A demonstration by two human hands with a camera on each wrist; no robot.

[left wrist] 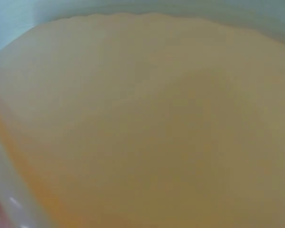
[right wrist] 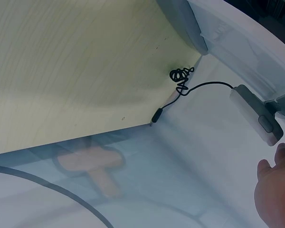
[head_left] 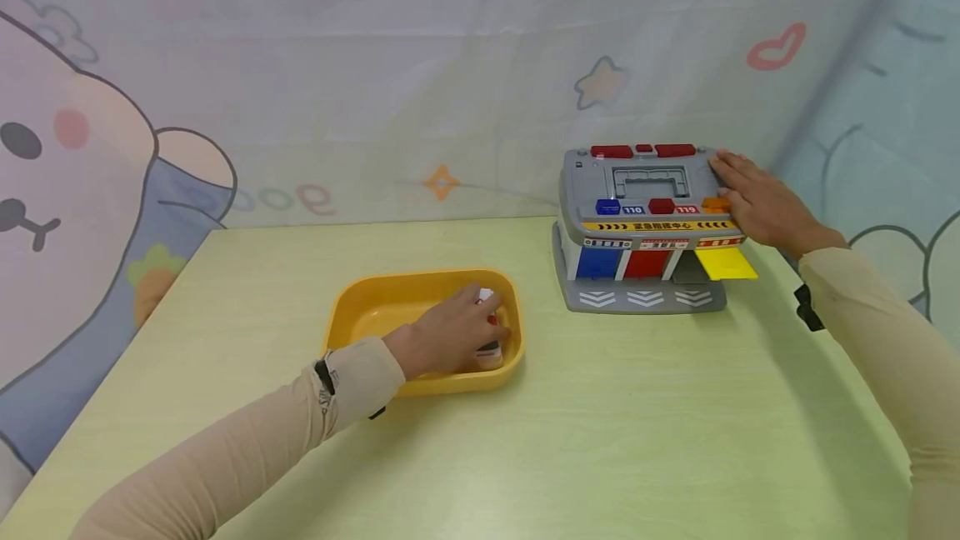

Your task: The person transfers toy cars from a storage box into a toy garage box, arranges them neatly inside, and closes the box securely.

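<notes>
In the head view my left hand (head_left: 455, 330) reaches into a yellow tray (head_left: 360, 298), fingers curled over a small white and red toy car (head_left: 491, 355) at its right end; the hand hides part of the car. A blurred tan surface fills most of the left wrist view. My right hand (head_left: 768, 202) rests with fingers extended on the top right side of a grey toy emergency station (head_left: 577, 207). Blue and red doors (head_left: 648, 263) line its front, and a yellow panel (head_left: 726, 263) sticks out at the right.
A coiled black cord (right wrist: 180, 76) runs to a grey and white handset-like piece (right wrist: 256, 115) beside the station in the right wrist view. Behind the pale table (head_left: 600, 440) hangs a printed cloth (head_left: 420, 90). The tray sits left of the station.
</notes>
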